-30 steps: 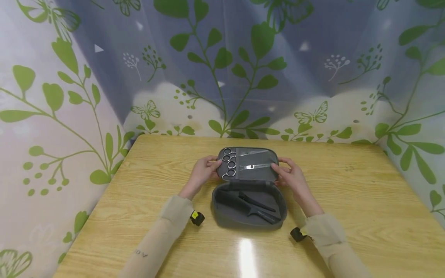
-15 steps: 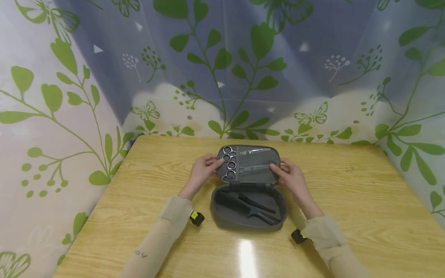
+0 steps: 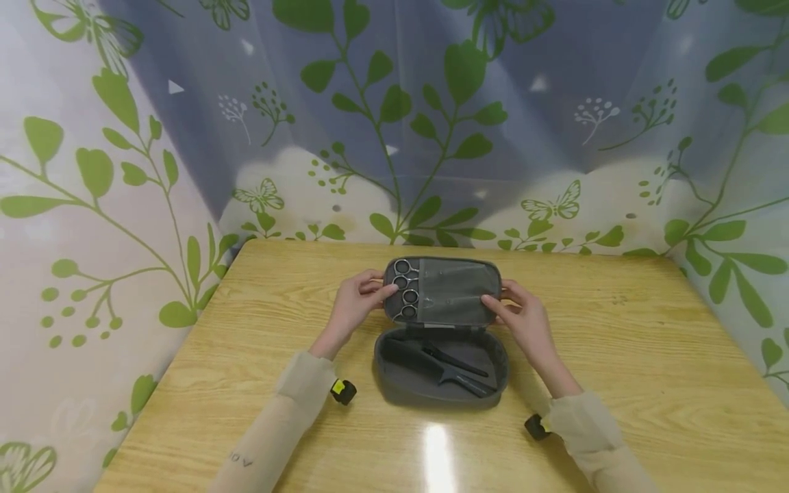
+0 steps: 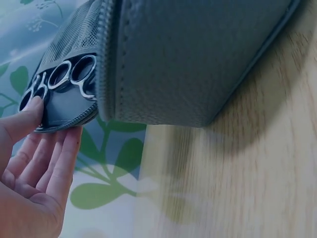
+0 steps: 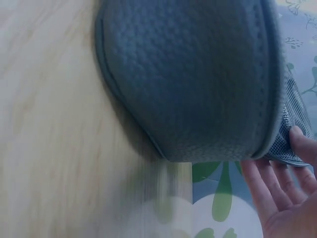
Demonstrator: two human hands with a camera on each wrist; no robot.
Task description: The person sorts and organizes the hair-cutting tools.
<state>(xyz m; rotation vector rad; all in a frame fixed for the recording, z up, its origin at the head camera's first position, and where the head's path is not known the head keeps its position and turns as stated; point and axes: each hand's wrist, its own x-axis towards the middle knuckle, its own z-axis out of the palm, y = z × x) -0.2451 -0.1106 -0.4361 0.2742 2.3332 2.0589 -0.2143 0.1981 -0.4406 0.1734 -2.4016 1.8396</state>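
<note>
A grey zip case [image 3: 394, 397] stands unfolded on the table, its lid [image 3: 474, 301] raised at the back. Two pairs of scissors [image 3: 409, 296] sit in the lid's mesh pocket, their finger rings showing at the left and their blades behind the mesh. My left hand [image 3: 356, 301] grips the lid's left edge, thumb in front by the rings and fingers behind. At the lid's right edge, my right hand [image 3: 524, 320] pinches it the same way, thumb on the mesh [image 5: 292, 119]. Inside the case lie a dark hair clip [image 3: 459, 361] and a dark-handled item [image 3: 468, 383], partly in shadow.
The wooden table [image 3: 277, 301] extends on both sides of the case. A curtain [image 3: 345, 171] with leaf and butterfly prints hangs behind the table and at its sides. Black wrist cameras [image 3: 345, 392] are worn at both cuffs.
The lid has tilted slightly more upright, and the scissor blades show less clearly through the mesh. Both hands keep their hold on its edges; the forearms have spread slightly apart.
</note>
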